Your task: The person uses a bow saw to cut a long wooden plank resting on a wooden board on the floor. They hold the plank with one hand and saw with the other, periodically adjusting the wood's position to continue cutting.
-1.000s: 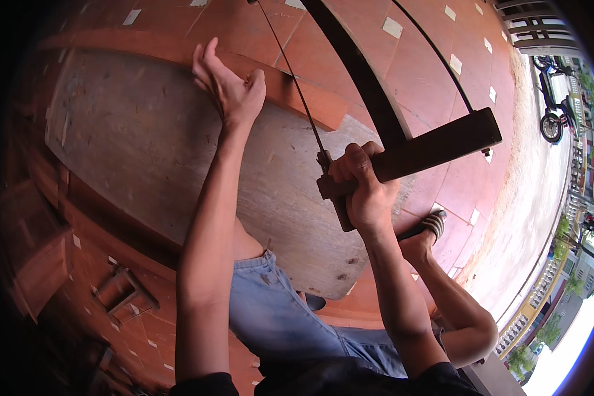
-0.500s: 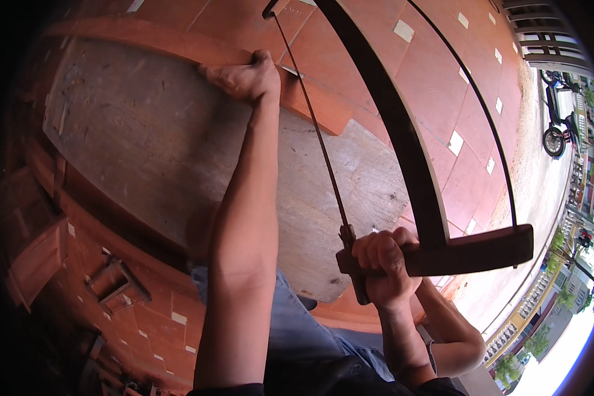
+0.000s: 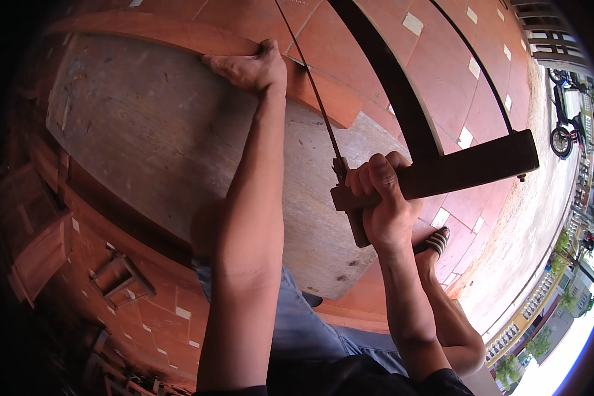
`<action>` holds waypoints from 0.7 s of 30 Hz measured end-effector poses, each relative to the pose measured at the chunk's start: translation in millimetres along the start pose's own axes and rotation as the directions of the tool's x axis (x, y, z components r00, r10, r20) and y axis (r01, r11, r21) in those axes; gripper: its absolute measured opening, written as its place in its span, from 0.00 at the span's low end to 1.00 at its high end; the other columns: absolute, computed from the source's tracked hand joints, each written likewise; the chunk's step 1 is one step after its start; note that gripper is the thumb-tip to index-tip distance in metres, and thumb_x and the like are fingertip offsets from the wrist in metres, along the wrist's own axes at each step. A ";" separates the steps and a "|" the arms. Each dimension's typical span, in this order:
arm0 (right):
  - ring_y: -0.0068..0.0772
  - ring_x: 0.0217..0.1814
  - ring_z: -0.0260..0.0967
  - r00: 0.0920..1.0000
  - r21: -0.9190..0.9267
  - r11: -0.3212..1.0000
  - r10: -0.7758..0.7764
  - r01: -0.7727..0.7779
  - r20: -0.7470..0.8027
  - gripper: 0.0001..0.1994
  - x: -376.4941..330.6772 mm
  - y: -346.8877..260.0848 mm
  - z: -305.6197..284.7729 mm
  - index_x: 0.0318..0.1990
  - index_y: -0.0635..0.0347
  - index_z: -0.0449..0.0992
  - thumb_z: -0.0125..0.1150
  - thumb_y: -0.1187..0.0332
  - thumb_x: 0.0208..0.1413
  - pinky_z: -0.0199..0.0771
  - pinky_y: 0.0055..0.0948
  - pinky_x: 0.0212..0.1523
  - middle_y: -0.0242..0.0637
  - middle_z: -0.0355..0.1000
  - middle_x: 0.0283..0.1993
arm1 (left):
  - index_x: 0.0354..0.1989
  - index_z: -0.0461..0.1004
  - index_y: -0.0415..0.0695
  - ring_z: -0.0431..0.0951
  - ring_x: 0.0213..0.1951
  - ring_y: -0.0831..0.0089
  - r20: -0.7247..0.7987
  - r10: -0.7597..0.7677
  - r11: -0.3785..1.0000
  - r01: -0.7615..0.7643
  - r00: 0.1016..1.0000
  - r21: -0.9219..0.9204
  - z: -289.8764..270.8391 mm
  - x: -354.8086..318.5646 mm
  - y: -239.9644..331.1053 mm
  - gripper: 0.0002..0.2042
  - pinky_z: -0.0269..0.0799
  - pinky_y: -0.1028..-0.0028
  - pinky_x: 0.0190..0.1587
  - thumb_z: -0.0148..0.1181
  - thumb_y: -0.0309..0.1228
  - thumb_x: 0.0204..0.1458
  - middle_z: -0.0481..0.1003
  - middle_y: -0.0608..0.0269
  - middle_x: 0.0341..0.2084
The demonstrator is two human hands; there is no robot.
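Observation:
A wooden frame saw (image 3: 472, 168) extends from the right middle past the top edge of the view. My right hand (image 3: 384, 198) is closed round its near end, at the handle and end bar. Its thin blade (image 3: 313, 89) slants across the reddish wooden plank (image 3: 330, 99), a little right of my left hand; how deep it sits there I cannot tell. My left hand (image 3: 254, 69) grips the plank, with some fingers hidden on its far side. Along the far edge of a worn grey bench top (image 3: 138, 112) lies the plank. The saw's far end is out of view.
A person's bare leg with a striped sandal (image 3: 435, 241) is beside my right forearm. On the red tiled floor to the left lie a small wooden frame piece (image 3: 122, 280) and wooden furniture (image 3: 36, 244). A motorbike (image 3: 562, 125) stands outside at the far right.
My right hand has pushed the saw forward, away from me, and its far end has left the view. The left hand keeps its hold on the plank. The striped sandal is now uncovered.

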State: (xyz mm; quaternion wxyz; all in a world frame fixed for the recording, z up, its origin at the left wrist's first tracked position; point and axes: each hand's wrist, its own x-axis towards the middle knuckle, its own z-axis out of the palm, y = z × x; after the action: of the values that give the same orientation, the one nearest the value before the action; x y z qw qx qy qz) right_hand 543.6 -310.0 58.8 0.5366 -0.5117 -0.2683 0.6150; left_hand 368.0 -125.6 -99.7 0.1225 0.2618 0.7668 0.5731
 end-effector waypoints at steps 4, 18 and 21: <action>0.28 0.23 0.57 1.000 -0.092 0.996 0.008 -0.006 0.014 0.19 -65.1 -18.8 -20.9 0.26 0.54 0.61 0.61 0.64 0.70 0.67 0.37 0.34 0.31 0.58 0.20 | 0.65 0.49 0.25 0.65 0.61 0.47 -0.016 0.004 0.996 -0.005 1.000 -0.093 -9.0 1.5 0.7 0.44 0.62 0.52 0.69 0.70 0.23 0.40 0.60 0.38 0.55; 0.26 0.24 0.51 0.999 0.007 1.000 -0.006 0.006 -0.046 0.20 8.2 3.4 -2.1 0.25 0.54 0.60 0.61 0.66 0.70 0.62 0.35 0.34 0.29 0.56 0.21 | 0.58 0.54 0.28 0.67 0.56 0.50 -0.021 0.051 0.995 -0.053 0.998 -0.081 1.6 -11.4 7.3 0.38 0.66 0.53 0.65 0.70 0.24 0.38 0.61 0.41 0.51; 0.26 0.23 0.50 1.000 -0.022 0.999 0.023 -0.023 -0.013 0.19 -7.9 -3.1 2.8 0.25 0.55 0.61 0.60 0.68 0.70 0.61 0.35 0.33 0.30 0.56 0.21 | 0.58 0.55 0.29 0.69 0.57 0.51 -0.059 0.044 0.999 -0.043 0.997 0.014 -11.6 2.6 2.1 0.38 0.69 0.54 0.65 0.71 0.25 0.39 0.62 0.42 0.52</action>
State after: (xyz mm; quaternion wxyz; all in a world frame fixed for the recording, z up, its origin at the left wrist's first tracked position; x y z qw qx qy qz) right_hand 541.5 -315.9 65.1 0.5254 -0.5245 -0.2657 0.6150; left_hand 360.7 -133.2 -93.8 0.0856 0.2620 0.7677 0.5784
